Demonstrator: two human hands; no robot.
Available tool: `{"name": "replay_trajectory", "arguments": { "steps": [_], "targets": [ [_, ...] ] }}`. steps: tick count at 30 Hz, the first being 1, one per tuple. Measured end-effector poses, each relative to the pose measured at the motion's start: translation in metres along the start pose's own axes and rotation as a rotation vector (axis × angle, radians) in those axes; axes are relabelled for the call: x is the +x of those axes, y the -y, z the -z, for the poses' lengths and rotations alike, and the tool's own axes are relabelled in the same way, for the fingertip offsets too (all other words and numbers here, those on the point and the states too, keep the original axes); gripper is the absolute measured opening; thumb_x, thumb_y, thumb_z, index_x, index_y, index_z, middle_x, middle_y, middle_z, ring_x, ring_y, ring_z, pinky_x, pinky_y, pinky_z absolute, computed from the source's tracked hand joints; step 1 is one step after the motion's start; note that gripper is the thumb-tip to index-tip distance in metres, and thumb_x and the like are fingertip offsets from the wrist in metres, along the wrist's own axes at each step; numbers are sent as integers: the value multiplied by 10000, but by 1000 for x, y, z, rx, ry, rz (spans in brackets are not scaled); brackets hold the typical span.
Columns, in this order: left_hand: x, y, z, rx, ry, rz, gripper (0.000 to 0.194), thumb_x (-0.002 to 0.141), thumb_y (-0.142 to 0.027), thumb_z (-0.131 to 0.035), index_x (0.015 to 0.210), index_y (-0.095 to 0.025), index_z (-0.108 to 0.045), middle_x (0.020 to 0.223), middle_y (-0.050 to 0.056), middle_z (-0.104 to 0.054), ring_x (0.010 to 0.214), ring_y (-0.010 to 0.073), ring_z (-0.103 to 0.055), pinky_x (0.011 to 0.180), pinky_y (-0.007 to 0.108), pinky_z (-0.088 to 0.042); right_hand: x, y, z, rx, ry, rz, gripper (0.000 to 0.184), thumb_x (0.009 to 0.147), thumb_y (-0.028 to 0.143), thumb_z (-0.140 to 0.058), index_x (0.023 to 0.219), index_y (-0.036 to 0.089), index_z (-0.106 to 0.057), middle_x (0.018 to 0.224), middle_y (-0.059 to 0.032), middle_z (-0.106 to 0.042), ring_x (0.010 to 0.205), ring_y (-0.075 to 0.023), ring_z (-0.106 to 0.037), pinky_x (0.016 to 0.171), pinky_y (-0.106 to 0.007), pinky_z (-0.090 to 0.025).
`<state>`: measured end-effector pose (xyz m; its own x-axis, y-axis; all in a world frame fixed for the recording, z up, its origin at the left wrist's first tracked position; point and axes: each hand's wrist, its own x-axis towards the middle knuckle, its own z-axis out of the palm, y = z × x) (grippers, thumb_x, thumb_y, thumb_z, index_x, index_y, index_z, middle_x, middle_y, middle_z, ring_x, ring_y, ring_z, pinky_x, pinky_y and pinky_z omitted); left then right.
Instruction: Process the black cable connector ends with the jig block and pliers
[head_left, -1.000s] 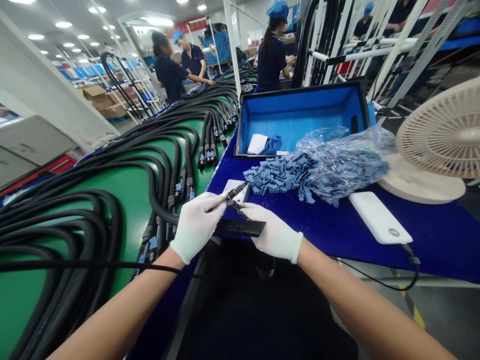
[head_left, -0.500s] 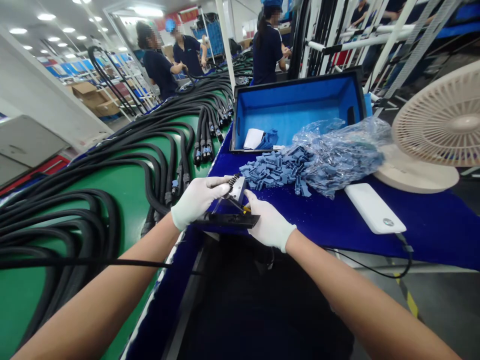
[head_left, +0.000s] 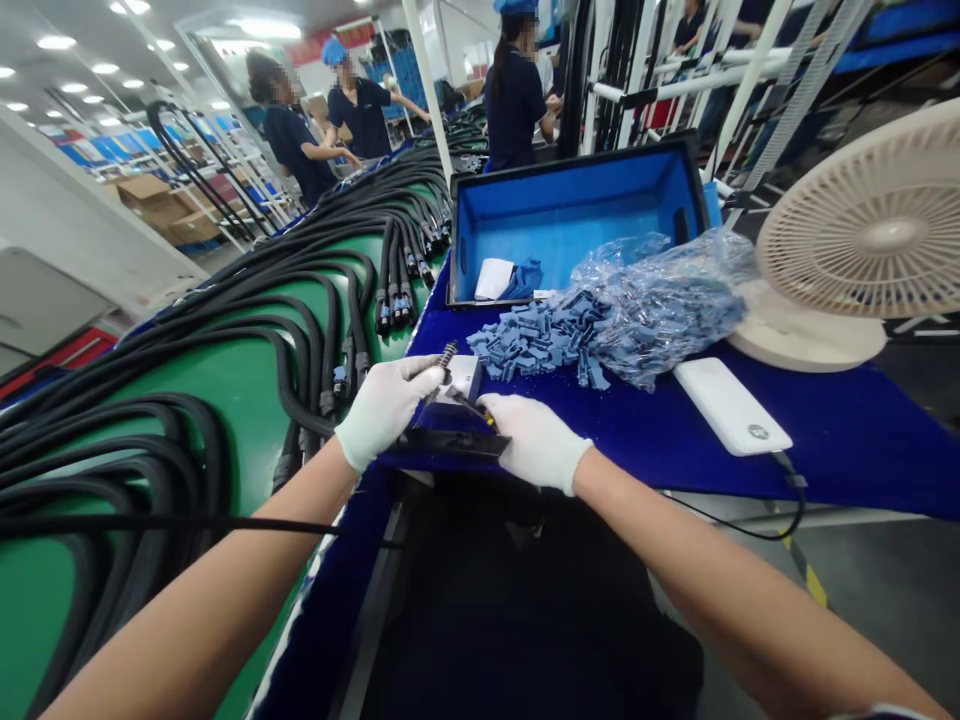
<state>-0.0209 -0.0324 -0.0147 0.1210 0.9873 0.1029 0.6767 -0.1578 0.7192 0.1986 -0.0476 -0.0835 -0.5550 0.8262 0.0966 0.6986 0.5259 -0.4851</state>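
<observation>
My left hand, in a white glove, pinches a small dark ribbed part, spring-like in look, between thumb and fingers. Right behind it on the bench is a small grey metal block. My right hand, gloved too, is closed at the block's near right side. Its curled fingertips meet a thin dark piece with a yellow spot; how they grip it is partly hidden. Below both hands a flat black bar lies along the bench's front edge. A heap of blue plastic clips is just beyond.
A blue bin stands behind the clips, with a clear plastic bag of more clips before it. At right are a white power bank with a cable and a beige fan. Black hoses cover the green table; several people work beyond.
The whole view has shifted slightly. My right fingers have curled in from the block's side to the thin dark piece. The ribbed part in my left hand stands a little more upright.
</observation>
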Motion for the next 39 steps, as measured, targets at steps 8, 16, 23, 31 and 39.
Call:
{"name": "replay_trajectory", "arguments": {
  "steps": [8,16,23,31,39],
  "targets": [
    [-18,-15,-6,-59,25,-22,436,916,-374,-586,1292,-184,-700,1258,41,-731,1168,254,-661,1073,348,-461,-20,-3,8,548,-115,-63,566,760,370,-790,1250,190,-571,1204,-108,-678,1095,-266,-651,979,-411,-507],
    [-29,-16,-7,33,397,-172,332,872,-329,-624,1159,-265,-778,1155,26,-745,1115,269,-658,1039,387,-487,-19,19,-9,1381,-69,-238,514,685,98,-704,1154,204,-523,1007,-36,-715,859,-219,-744,846,-389,-622],
    [-36,-16,-19,223,317,-331,314,947,-282,-543,1153,-256,-778,1027,73,-679,972,234,-626,894,357,-513,-15,13,-5,1378,47,-167,837,626,50,-693,1402,212,-426,1031,-40,-722,795,-231,-742,789,-407,-635],
    [-20,14,-23,-93,429,-228,692,781,-258,-731,1453,-261,-565,1212,68,-673,1057,242,-658,962,391,-526,-17,20,-9,1312,25,-137,837,618,50,-704,1403,223,-471,1101,-51,-714,845,-233,-733,780,-382,-622],
    [-38,6,-26,53,101,-59,557,671,-340,-834,1200,-206,-726,996,53,-722,911,252,-671,893,391,-534,-19,18,-8,1250,-165,-150,529,651,89,-745,1162,174,-640,1135,-72,-726,1005,-243,-710,902,-387,-590]
  ]
}}
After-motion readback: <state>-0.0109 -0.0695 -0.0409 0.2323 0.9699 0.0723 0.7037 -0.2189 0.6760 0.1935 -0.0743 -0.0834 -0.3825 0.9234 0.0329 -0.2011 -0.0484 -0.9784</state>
